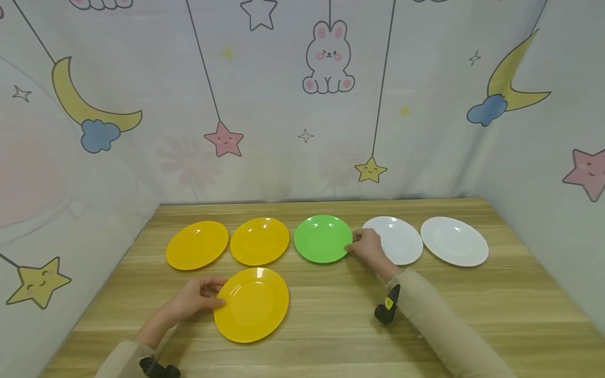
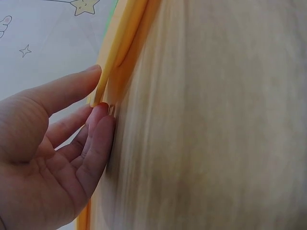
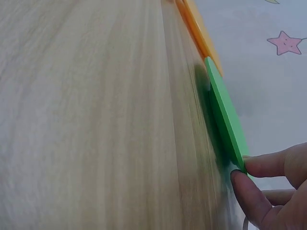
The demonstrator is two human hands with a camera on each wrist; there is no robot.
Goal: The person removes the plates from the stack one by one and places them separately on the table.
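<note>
My left hand (image 1: 196,298) pinches the left rim of a yellow plate (image 1: 252,305) at the front of the table. In the left wrist view the thumb lies on one face of that plate (image 2: 120,43) and the fingers curl under its edge. At the back, my right hand (image 1: 370,247) holds the right rim of a green plate (image 1: 323,239). The right wrist view shows thumb and finger pinching the edge of this green plate (image 3: 225,115), which stands slightly off the wood at that side. A white plate (image 1: 396,240) lies just behind the right hand.
Two more yellow plates (image 1: 197,245) (image 1: 260,241) lie left of the green one in the back row. At the row's right end is another white plate (image 1: 455,241). A wooden table (image 1: 340,325) carries everything, and a patterned curtain (image 1: 283,105) hangs behind it.
</note>
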